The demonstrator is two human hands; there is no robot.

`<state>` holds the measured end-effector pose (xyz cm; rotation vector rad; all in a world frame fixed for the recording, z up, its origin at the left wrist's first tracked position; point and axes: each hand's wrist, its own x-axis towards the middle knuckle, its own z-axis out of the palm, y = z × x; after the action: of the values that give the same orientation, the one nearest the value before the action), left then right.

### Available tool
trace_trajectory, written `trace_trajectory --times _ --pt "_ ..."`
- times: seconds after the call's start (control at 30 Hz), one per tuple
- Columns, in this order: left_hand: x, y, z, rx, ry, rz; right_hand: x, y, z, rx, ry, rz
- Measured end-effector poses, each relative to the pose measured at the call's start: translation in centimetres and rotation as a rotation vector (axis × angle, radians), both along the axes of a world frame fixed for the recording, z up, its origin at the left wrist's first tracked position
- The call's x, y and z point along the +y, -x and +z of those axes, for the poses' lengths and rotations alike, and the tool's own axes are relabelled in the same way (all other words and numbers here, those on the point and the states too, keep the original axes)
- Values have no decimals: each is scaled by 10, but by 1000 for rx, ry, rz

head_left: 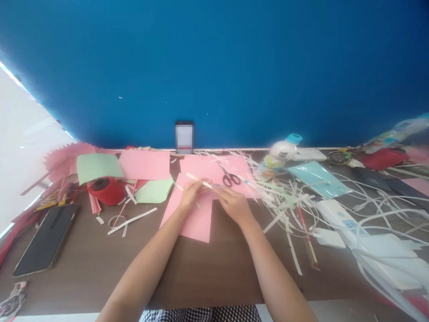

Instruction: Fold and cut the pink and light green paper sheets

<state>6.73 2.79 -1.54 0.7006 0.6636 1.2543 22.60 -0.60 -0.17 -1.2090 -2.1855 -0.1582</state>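
Note:
Between both hands runs a narrow pale paper strip, held over pink paper sheets on the desk. My left hand is closed around the strip's middle, and its far end sticks out up and to the left. At the strip's near right end, the fingers of my right hand pinch it. Just beyond my right hand lie scissors with dark handles, resting on the pink paper. Small pale scraps lie on the sheet beside my left hand.
Left are a red thread spool, green paper and a dark phone. Right are a heap of paper strips, a white bottle, a teal packet and a power strip with cables. Another phone leans against the blue wall.

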Motion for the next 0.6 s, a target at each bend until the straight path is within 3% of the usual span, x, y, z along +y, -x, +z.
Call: trace_trajectory --times 0.6 --pt "1 4 6 -46 41 -18 1 0 -2 -30 14 4"
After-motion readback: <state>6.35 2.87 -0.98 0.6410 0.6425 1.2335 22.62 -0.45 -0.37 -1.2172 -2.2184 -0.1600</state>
